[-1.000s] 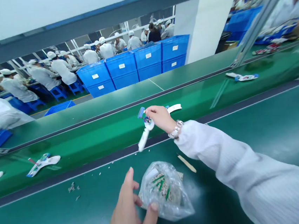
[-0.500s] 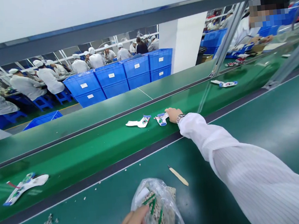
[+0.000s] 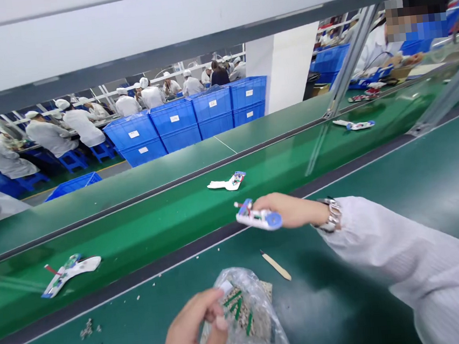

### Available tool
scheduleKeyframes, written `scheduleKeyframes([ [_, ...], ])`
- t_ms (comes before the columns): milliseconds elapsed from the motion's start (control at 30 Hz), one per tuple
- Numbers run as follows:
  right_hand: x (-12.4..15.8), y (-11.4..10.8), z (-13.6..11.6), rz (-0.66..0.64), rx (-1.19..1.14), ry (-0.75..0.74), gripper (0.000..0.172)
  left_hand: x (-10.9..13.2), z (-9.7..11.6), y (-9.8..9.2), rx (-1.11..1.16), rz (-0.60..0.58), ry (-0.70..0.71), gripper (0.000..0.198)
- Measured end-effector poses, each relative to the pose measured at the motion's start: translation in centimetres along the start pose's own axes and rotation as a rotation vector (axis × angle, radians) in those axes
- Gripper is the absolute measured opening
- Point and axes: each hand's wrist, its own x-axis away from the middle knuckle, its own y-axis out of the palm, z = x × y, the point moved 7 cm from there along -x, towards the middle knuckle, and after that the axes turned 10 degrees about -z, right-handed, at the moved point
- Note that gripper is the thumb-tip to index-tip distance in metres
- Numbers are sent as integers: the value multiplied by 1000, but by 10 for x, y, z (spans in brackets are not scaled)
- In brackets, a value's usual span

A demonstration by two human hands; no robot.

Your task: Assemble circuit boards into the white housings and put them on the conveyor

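Over the far edge of the bench (image 3: 127, 333), the right hand (image 3: 284, 210) grips a white part (image 3: 254, 222), likely so its wiring (image 3: 249, 206) stays clear; the left hand (image 3: 191, 327) curls narrowly at the bag (image 3: 266, 333), any grip unclear.

I'd call this a factory floor, an electronics assembly line by the look of it: a green belt (image 3: 169, 215) runs beside the bench (image 3: 139, 335), dotted with white casings (image 3: 83, 266) that carry small circuit boards (image 3: 74, 260). Across from me, workers (image 3: 85, 127) in white coats and caps (image 3: 61, 104) line another row, some on blue stools (image 3: 73, 161), with labelled blue bins (image 3: 174, 122) stacked two high nearby and metal posts (image 3: 352, 64) framing the line.
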Motion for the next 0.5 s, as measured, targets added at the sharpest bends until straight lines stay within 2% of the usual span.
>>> scheduleKeyframes([
  [100, 18, 17, -66, -158, -29, -281, 4, -14, 0, 8, 311, 4, -147, 39],
  [167, 24, 25, -99, -243, -17, -418, 9, -17, 4, 20, 454, -91, -177, 45],
  [233, 27, 32, -121, -309, 29, -517, 12, -15, 8, 29, 534, -197, -207, 43],
  [300, 28, 35, -133, -333, 106, -554, 14, -10, 11, 32, 604, -243, -260, 39],
  [400, 24, 34, -139, -300, 196, -516, 20, -1, 15, 34, 692, -295, -300, 39],
  [467, 23, 36, -143, -325, 108, -539, 21, 4, 17, 30, 761, -241, -281, 38],
  [500, 24, 40, -145, -378, -26, -574, 20, 7, 17, 25, 812, -172, -251, 37],
])
